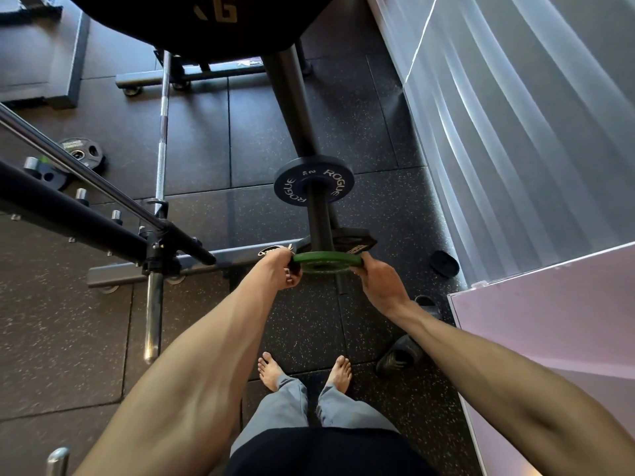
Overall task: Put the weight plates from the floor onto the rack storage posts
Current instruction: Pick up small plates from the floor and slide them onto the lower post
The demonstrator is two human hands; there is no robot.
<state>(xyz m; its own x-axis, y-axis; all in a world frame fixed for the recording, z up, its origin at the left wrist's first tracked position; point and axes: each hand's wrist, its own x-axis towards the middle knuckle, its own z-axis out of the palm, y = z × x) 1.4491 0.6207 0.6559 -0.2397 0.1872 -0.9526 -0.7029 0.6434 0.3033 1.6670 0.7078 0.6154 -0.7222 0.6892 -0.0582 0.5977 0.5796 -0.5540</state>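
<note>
Fingers [292, 269] of both hands pinching green plate [326, 261] rims, plate at storage post [321, 221] tip

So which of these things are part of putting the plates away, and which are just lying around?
Part of the job:
green plate, held by left hand and right hand
storage post
Rogue plate
black floor plate

Lying about:
barbell
sandals

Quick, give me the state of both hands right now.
Left hand: closed on the left edge of the green weight plate.
Right hand: closed on the right edge of the same plate.
</note>
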